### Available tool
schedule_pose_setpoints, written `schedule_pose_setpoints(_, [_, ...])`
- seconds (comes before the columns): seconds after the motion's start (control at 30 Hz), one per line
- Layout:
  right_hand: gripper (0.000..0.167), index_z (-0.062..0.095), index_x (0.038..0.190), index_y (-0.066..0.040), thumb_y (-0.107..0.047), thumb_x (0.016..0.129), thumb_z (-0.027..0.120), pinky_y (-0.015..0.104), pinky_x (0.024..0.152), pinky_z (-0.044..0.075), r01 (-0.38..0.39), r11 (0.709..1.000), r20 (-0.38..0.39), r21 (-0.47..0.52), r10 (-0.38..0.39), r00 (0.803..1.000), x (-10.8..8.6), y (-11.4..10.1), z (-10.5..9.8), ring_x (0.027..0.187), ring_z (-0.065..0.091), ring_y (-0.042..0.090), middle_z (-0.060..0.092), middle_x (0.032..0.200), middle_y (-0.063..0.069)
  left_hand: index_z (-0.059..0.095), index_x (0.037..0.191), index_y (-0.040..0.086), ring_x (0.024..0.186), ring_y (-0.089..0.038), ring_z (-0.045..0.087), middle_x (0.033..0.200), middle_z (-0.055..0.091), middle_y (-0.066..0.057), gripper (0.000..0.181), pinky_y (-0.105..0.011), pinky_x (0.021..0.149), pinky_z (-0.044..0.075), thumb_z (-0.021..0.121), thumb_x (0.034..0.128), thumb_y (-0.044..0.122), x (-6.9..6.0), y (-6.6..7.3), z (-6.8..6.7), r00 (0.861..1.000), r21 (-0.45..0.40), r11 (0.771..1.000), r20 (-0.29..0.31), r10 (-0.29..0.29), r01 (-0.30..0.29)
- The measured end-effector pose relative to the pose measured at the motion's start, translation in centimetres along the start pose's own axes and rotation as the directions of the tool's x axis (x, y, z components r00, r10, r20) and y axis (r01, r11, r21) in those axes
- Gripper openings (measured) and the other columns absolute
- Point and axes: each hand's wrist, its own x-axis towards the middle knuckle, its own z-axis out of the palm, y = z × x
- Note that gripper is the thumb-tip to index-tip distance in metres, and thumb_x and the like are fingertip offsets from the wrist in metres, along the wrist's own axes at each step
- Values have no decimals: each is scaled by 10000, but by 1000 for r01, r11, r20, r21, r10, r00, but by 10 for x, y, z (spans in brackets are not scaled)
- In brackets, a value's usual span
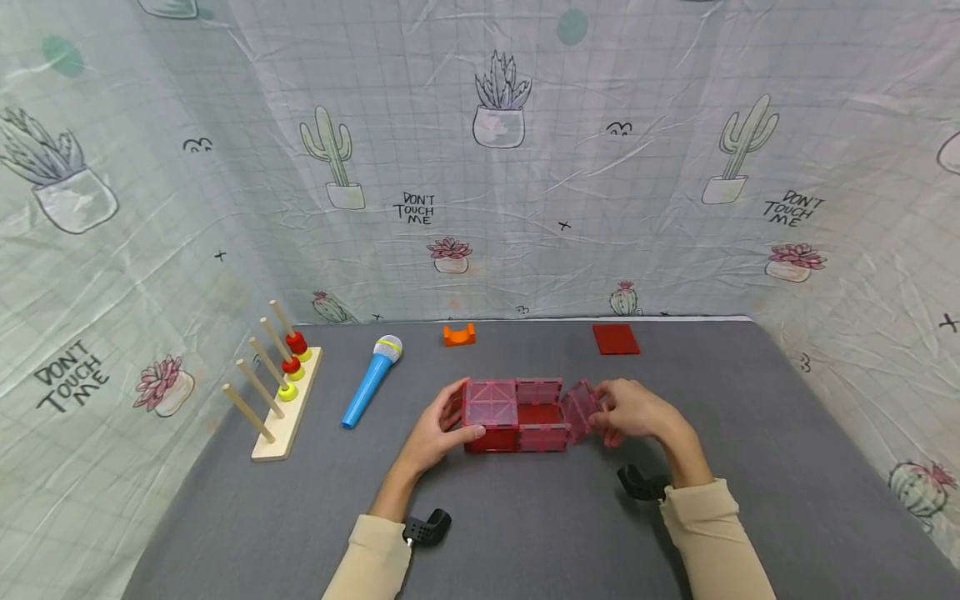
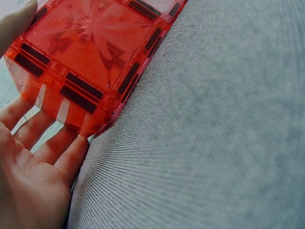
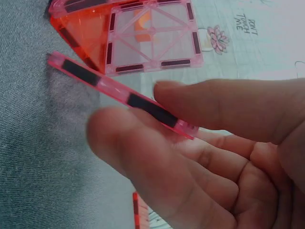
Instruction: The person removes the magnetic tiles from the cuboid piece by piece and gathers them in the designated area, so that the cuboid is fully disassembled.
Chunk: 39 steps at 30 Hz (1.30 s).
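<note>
A pink-and-red box (image 1: 491,403) of translucent magnetic tiles stands on the table in front of me. Its left half has a pink tile on top, while its right half is uncovered. My left hand (image 1: 431,435) grips the box's left end, thumb at the front corner and fingers around the side. Through a red tile (image 2: 90,38) in the left wrist view, some fingertips show. Just off the box's right end, my right hand (image 1: 636,408) pinches a pink magnetic tile (image 3: 109,88) between thumb and fingers, held tilted.
A flat red tile (image 1: 617,339) lies at the back right. An orange arched block (image 1: 459,335) sits at the back middle. Left of the box lie a blue toy microphone (image 1: 366,388) and a wooden peg board (image 1: 283,432) with red and yellow pieces. Patterned cloth (image 1: 525,208) hangs behind.
</note>
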Motion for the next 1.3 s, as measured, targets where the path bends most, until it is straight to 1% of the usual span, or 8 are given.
schedule_pose_setpoints(0.17, [205, 590, 1100, 81, -58, 950, 615, 309, 584, 589, 5, 999, -71, -46, -8, 997, 2, 3, 0, 608, 682, 170, 686, 783, 106, 395, 1516, 212, 1394, -302, 476, 1511, 493, -88, 762, -507, 1160, 392, 763, 850, 227, 0, 1, 0, 1000, -6, 1000, -1, -2, 2])
schedule_pose_setpoints(0.27, [115, 598, 1002, 26, -78, 957, 612, 302, 582, 575, -16, 998, -118, -65, 9, 993, 3, 5, 1, 605, 667, 158, 678, 781, 103, 392, 1519, 211, 1394, -301, 476, 1511, 492, -89, 767, -506, 1161, 392, 767, 851, 233, 0, 0, -1, 1000, -4, 1000, 1, -3, 3])
schedule_pose_setpoints(0.53, [130, 613, 965, 4, -126, 974, 609, 296, 576, 537, -39, 994, -219, -102, 16, 976, 6, 8, 0, 604, 656, 138, 681, 766, 68, 390, 1521, 203, 1393, -307, 474, 1510, 494, -94, 769, -518, 1163, 383, 765, 851, 246, 1, -2, -1, 1000, -6, 1000, 2, 9, -9])
schedule_pose_setpoints(0.73, [183, 613, 1011, 21, -161, 994, 593, 297, 596, 572, -35, 997, -293, -64, 15, 956, 11, 11, 0, 608, 672, 130, 688, 767, 76, 388, 1523, 189, 1402, -304, 468, 1516, 489, -101, 762, -503, 1166, 380, 754, 854, 190, 0, -2, -1, 1000, -12, 1000, 0, 3, -3])
schedule_pose_setpoints(0.87, [214, 602, 1036, 26, -184, 1005, 576, 312, 606, 598, -30, 999, -353, -33, 16, 935, 14, 14, -2, 611, 685, 136, 703, 795, 93, 368, 1536, 167, 1420, -319, 445, 1534, 467, -121, 771, -508, 1175, 367, 739, 861, 164, 1, -3, 0, 1000, -18, 1000, -1, -9, 9])
schedule_pose_setpoints(1.0, [235, 596, 1043, 14, -217, 1010, 567, 292, 592, 576, -44, 998, -411, -37, 24, 912, 18, 19, -4, 607, 667, 129, 709, 783, 90, 333, 1553, 121, 1437, -349, 419, 1551, 439, -157, 798, -525, 1181, 350, 732, 862, 138, 1, 0, 0, 1000, -19, 1000, 7, -23, 23])
schedule_pose_setpoints(1.23, [273, 609, 1084, 33, -226, 1012, 558, 283, 554, 492, -26, 996, -544, -88, -26, 839, 22, 27, -12, 565, 619, 120, 694, 783, 123, 352, 1531, 44, 1414, -377, 440, 1527, 461, -185, 783, -541, 1170, 360, 735, 854, 130, -5, 29, -1, 999, -39, 999, 26, -33, 34])
schedule_pose_setpoints(1.3, [288, 610, 1100, 50, -220, 1016, 555, 279, 549, 494, -9, 996, -569, -84, -41, 821, 22, 29, -14, 580, 628, 125, 701, 805, 146, 358, 1526, 37, 1404, -380, 448, 1517, 471, -188, 777, -546, 1167, 363, 737, 854, 126, -7, 33, -1, 999, -47, 999, 25, -26, 27])
